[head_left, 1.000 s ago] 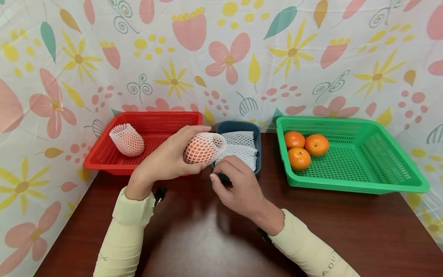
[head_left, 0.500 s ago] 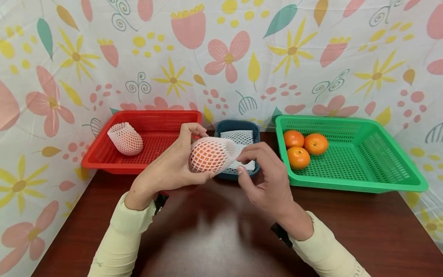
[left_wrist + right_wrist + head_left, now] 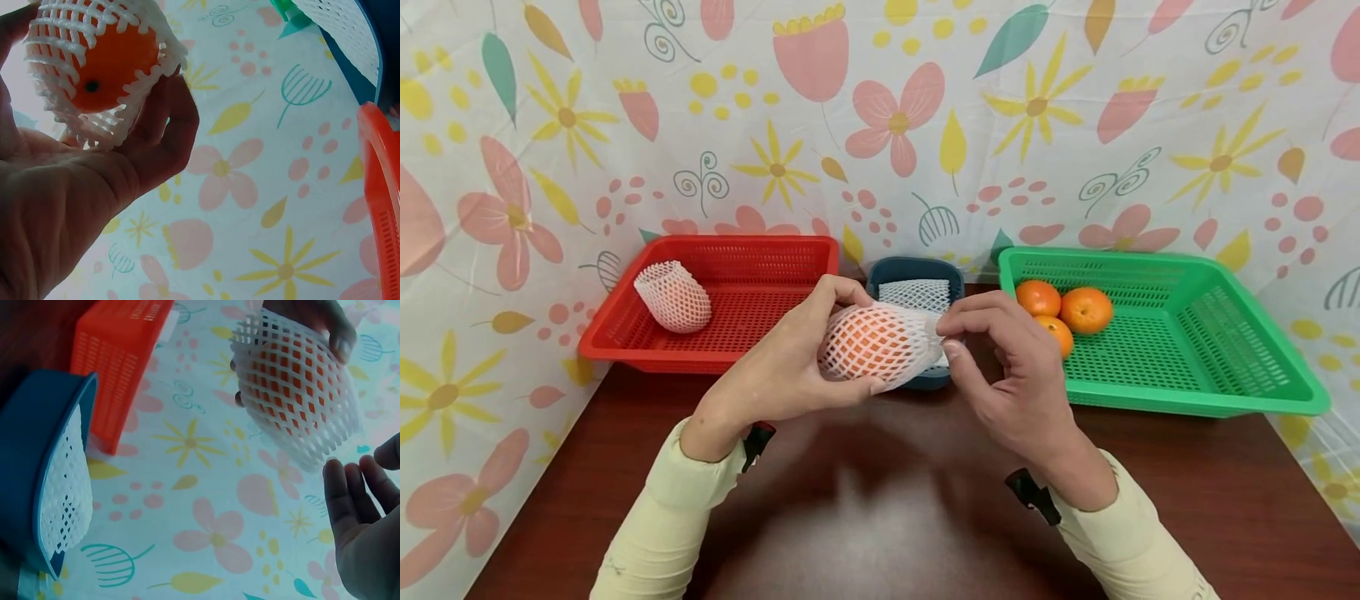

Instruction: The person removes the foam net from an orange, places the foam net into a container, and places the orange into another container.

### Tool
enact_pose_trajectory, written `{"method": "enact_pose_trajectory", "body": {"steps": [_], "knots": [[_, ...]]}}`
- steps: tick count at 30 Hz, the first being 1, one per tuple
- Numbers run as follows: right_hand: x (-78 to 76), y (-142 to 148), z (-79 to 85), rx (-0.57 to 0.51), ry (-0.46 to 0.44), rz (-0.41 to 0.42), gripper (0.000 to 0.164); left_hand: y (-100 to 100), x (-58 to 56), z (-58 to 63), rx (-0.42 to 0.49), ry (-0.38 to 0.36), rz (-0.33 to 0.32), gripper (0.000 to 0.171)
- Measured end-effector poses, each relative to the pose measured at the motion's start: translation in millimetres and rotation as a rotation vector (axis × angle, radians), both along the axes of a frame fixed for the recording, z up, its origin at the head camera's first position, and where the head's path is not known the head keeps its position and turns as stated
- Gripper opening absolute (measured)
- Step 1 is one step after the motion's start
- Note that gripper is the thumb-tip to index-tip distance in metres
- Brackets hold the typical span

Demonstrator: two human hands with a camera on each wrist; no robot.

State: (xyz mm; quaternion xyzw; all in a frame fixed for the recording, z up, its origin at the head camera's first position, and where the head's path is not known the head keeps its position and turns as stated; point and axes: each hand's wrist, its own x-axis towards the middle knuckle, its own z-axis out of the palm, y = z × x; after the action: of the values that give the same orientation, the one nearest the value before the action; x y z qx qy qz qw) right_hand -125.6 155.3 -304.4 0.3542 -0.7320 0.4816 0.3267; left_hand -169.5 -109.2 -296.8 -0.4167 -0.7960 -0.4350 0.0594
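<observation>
My left hand (image 3: 782, 367) grips an orange (image 3: 861, 342) wrapped in a white foam net sleeve (image 3: 917, 333), above the table. In the left wrist view bare orange skin with a dark stem spot shows at the sleeve's near end, the fingers curled round the sleeve. Its other end reaches beyond the fruit toward my right hand (image 3: 1018, 375). The right wrist view has the right fingertips (image 3: 333, 464) right at that sleeve end, with thumb and fingers apart. Another netted orange (image 3: 677, 302) lies in the red basket (image 3: 662, 358).
Behind the hands, a dark blue bin (image 3: 932, 379) contains white net sleeves (image 3: 917, 293). At right, a green basket (image 3: 1187, 404) holds three bare oranges (image 3: 1086, 310). Patterned cloth (image 3: 895, 200) hangs behind the brown table (image 3: 880, 500).
The left hand has moved right and slightly nearer with the netted orange. The right hand has moved right from over the blue bin, staying close to the sleeve's end, which extends farther past the fruit.
</observation>
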Motion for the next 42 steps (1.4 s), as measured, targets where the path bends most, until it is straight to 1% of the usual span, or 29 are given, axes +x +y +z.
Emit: {"method": "enact_pose_trajectory", "body": {"steps": [4, 6, 10, 12, 15, 19, 22, 26, 29, 33, 38, 42], "knots": [[-1.3, 0, 0.1, 0.014, 0.023, 0.029, 0.013, 1, 3.2, 0.4, 0.037, -0.007, -0.002, 0.074], [-2.0, 0, -0.3, 0.022, 0.033, 0.043, 0.013, 1, 4.4, 0.7, 0.047, -0.019, -0.014, 0.074], [-3.4, 2, -3.1, 0.051, 0.038, 0.046, 0.016, 3, 6.3, 1.9, 0.027, -0.015, -0.034, 0.075], [-4.0, 3, -5.4, 0.072, 0.036, 0.04, 0.018, 4, 7.7, 2.6, 0.011, 0.001, -0.038, 0.076], [-6.0, 4, -8.1, 0.107, 0.032, 0.039, 0.022, 4, 8.8, 3.5, -0.003, 0.012, -0.031, 0.077], [-8.6, 7, -10.6, 0.168, 0.002, 0.05, 0.03, 3, 8.4, 3.0, -0.01, 0.013, -0.029, 0.077], [-9.5, 8, -11.4, 0.218, -0.029, 0.061, 0.039, 2, 7.8, 2.5, -0.009, 0.022, -0.032, 0.076], [-10.1, 6, -11.5, 0.264, -0.038, 0.088, 0.049, 2, 7.9, 3.7, -0.007, 0.048, -0.027, 0.077], [-10.6, 4, -11.8, 0.282, -0.026, 0.097, 0.053, 3, 8.7, 5.2, -0.009, 0.063, -0.014, 0.079], [-10.4, 3, -12.4, 0.301, -0.018, 0.079, 0.055, 5, 10.4, 6.1, -0.017, 0.051, -0.002, 0.082], [-9.0, 3, -13.1, 0.338, -0.059, 0.076, 0.06, 8, 11.9, 4.7, -0.036, 0.027, 0.006, 0.086], [-8.9, 1, -13.0, 0.362, -0.066, 0.08, 0.063, 10, 13.3, 3.9, -0.051, 0.037, 0.012, 0.087]]}}
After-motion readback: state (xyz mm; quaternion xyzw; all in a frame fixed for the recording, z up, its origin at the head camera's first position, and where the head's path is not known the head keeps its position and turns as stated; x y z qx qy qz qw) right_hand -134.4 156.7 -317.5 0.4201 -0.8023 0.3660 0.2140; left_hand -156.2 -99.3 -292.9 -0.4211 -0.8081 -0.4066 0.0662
